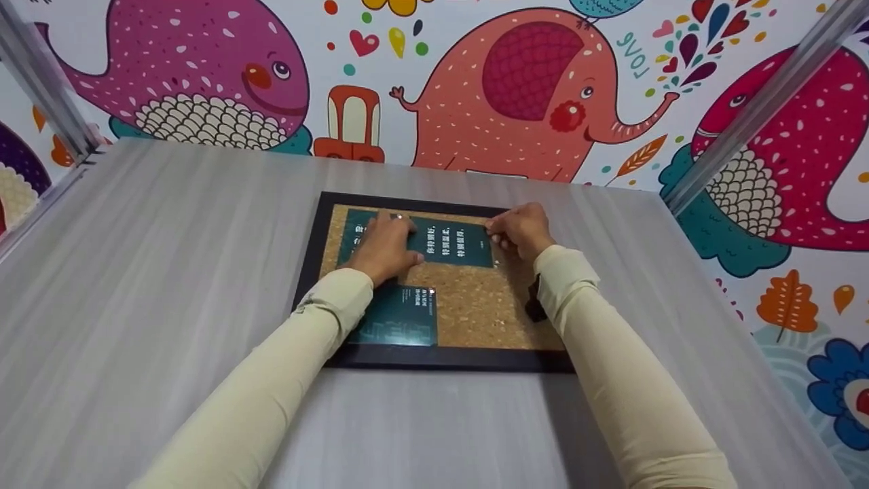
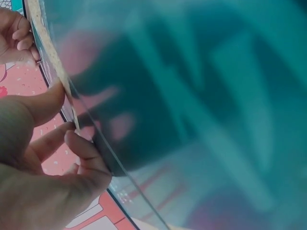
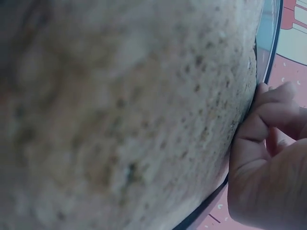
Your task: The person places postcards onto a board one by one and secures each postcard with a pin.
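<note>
A cork board [image 1: 482, 305] in a black frame lies flat on the table. Across its upper part lies a dark green card [image 1: 441, 238] with white characters. My left hand [image 1: 383, 248] rests on this card, fingers spread toward its far edge. At the card's upper right corner, my right hand [image 1: 523, 231] has its thumb and fingers curled together in a pinch. A tiny pin-like piece seems to be between these fingertips, mostly hidden. Below the left hand lies a second green card [image 1: 400, 316], partly covered by the left sleeve.
The grey wood-grain table [image 1: 170, 272] extends around the board. A wall with cartoon animals [image 1: 516, 88] rises behind it. Metal posts [image 1: 767, 102] stand at the table's far corners. A small black device [image 1: 535, 305] sits at the right wrist.
</note>
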Demonstrator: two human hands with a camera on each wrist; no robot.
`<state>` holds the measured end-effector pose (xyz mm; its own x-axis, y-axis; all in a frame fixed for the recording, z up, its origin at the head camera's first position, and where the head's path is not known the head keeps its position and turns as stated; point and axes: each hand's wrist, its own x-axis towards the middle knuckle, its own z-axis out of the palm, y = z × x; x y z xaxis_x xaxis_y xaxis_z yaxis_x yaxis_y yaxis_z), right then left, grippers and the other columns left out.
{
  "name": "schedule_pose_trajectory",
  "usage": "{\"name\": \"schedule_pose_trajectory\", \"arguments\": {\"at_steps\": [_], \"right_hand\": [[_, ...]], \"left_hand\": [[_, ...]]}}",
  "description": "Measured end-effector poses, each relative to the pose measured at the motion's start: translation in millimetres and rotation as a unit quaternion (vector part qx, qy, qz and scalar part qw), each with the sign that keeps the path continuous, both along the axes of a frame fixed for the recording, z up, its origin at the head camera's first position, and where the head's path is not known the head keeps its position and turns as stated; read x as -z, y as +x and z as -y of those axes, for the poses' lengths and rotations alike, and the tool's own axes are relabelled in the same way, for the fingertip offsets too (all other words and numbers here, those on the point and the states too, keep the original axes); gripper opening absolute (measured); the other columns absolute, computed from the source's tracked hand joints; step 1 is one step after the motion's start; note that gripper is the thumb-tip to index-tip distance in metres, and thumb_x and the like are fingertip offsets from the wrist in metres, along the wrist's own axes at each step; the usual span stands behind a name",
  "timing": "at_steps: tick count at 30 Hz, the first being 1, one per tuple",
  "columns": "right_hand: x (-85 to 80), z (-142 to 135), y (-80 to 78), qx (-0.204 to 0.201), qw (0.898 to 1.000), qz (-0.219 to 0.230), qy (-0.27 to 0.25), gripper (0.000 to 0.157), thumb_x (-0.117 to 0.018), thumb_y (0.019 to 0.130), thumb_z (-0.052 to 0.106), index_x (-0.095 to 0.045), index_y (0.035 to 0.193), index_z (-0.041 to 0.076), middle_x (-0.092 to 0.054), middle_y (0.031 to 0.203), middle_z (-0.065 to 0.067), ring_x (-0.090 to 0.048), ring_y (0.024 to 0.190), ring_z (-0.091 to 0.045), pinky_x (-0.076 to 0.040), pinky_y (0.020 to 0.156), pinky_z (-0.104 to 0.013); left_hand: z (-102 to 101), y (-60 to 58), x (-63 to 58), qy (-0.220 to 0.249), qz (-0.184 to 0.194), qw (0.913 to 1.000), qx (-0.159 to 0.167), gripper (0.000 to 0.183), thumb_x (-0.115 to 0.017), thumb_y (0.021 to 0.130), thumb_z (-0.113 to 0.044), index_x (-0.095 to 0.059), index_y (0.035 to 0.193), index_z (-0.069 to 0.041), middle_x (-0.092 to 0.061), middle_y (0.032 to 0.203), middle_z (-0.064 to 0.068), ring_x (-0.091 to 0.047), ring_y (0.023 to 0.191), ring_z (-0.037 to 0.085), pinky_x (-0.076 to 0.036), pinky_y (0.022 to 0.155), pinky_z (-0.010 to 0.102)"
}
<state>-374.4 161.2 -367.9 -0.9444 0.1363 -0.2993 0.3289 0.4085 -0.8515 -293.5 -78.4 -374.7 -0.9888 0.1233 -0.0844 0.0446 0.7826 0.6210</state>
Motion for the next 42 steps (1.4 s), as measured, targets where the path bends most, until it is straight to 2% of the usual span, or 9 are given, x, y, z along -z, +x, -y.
{"name": "schedule_pose_trajectory", "arguments": {"at_steps": [6, 17, 22, 26, 28, 32, 35, 39, 42], "right_hand": [[-3.3, -1, -2.7, -0.001, 1.0, 0.02, -0.024, 0.013, -0.074, 0.105, 0.006, -0.08, 0.111, -0.003, -0.073, 0.082, -0.009, -0.063, 0.062, -0.015, -0.053, 0.058, -0.025], [-2.3, 4, -5.8, 0.003, 0.999, 0.035, -0.013, 0.005, -0.075, 0.102, 0.003, -0.075, 0.103, -0.002, -0.07, 0.074, -0.007, -0.062, 0.058, -0.013, -0.05, 0.054, -0.025], [-1.1, 7, -3.0, -0.013, 1.0, 0.013, 0.025, 0.006, -0.074, 0.104, 0.005, -0.075, 0.101, -0.001, -0.07, 0.078, -0.008, -0.062, 0.058, -0.015, -0.05, 0.054, -0.026], [0.6, 9, 1.1, -0.06, 0.992, -0.031, 0.102, 0.011, -0.072, 0.106, 0.008, -0.076, 0.099, 0.0, -0.071, 0.081, -0.01, -0.063, 0.061, -0.016, -0.053, 0.056, -0.027], [0.6, 9, 4.2, -0.092, 0.983, -0.057, 0.151, 0.012, -0.07, 0.108, 0.009, -0.077, 0.102, 0.0, -0.072, 0.086, -0.012, -0.065, 0.066, -0.018, -0.055, 0.06, -0.028], [-0.2, 8, 11.7, -0.16, 0.951, -0.094, 0.249, 0.017, -0.067, 0.109, 0.007, -0.077, 0.12, -0.001, -0.076, 0.111, -0.018, -0.072, 0.093, -0.028, -0.065, 0.086, -0.041], [-0.4, 8, 18.3, -0.207, 0.922, -0.112, 0.308, 0.027, -0.065, 0.11, 0.008, -0.074, 0.134, -0.001, -0.074, 0.129, -0.02, -0.071, 0.111, -0.033, -0.059, 0.106, -0.053], [1.0, 6, 28.6, -0.251, 0.884, -0.138, 0.371, 0.032, -0.064, 0.112, 0.013, -0.072, 0.14, 0.001, -0.071, 0.129, -0.018, -0.068, 0.115, -0.03, -0.055, 0.111, -0.053], [2.6, 4, 37.5, -0.269, 0.861, -0.156, 0.402, 0.033, -0.065, 0.112, 0.016, -0.073, 0.141, 0.002, -0.067, 0.124, -0.017, -0.065, 0.115, -0.03, -0.055, 0.11, -0.052]], "left_hand": [[-1, -1.7, -0.9, -0.003, 0.005, 1.0, -0.004, 0.058, -0.08, 0.104, -0.02, -0.061, 0.155, -0.002, -0.047, 0.158, 0.025, -0.047, 0.143, 0.038, -0.04, 0.123, 0.058], [-1, -0.3, -0.5, -0.004, -0.006, 1.0, 0.002, 0.058, -0.081, 0.103, -0.02, -0.061, 0.154, 0.0, -0.048, 0.156, 0.027, -0.049, 0.142, 0.039, -0.042, 0.123, 0.057], [-1, -0.7, 0.4, -0.002, -0.004, 1.0, 0.001, 0.057, -0.081, 0.103, -0.02, -0.061, 0.154, -0.001, -0.046, 0.157, 0.027, -0.047, 0.144, 0.039, -0.042, 0.122, 0.057], [-1, 1.1, -0.9, -0.003, -0.003, 1.0, 0.001, 0.056, -0.08, 0.104, -0.02, -0.062, 0.154, -0.001, -0.046, 0.158, 0.027, -0.046, 0.144, 0.04, -0.043, 0.122, 0.058], [-2, 2.3, -2.5, -0.004, 0.001, 1.0, 0.0, 0.056, -0.078, 0.105, -0.021, -0.061, 0.155, -0.001, -0.043, 0.159, 0.027, -0.045, 0.146, 0.04, -0.042, 0.122, 0.059], [-7, 4.7, -3.9, -0.036, 0.001, 0.9993, 0.006, 0.056, -0.073, 0.109, -0.024, -0.057, 0.159, -0.002, -0.035, 0.165, 0.026, -0.042, 0.147, 0.041, -0.043, 0.121, 0.06], [-8, 7.0, -3.6, -0.066, -0.007, 0.9977, 0.016, 0.056, -0.068, 0.112, -0.026, -0.055, 0.16, -0.002, -0.032, 0.167, 0.026, -0.042, 0.147, 0.041, -0.046, 0.118, 0.059], [-7, 9.7, -4.8, -0.081, -0.019, 0.9961, 0.028, 0.048, -0.066, 0.112, -0.025, -0.062, 0.151, 0.004, -0.034, 0.165, 0.029, -0.045, 0.143, 0.042, -0.049, 0.115, 0.057], [-6, 11.3, -5.8, -0.097, -0.027, 0.9944, 0.034, 0.04, -0.066, 0.112, -0.023, -0.069, 0.138, 0.007, -0.04, 0.16, 0.031, -0.048, 0.139, 0.043, -0.052, 0.112, 0.056]]}}
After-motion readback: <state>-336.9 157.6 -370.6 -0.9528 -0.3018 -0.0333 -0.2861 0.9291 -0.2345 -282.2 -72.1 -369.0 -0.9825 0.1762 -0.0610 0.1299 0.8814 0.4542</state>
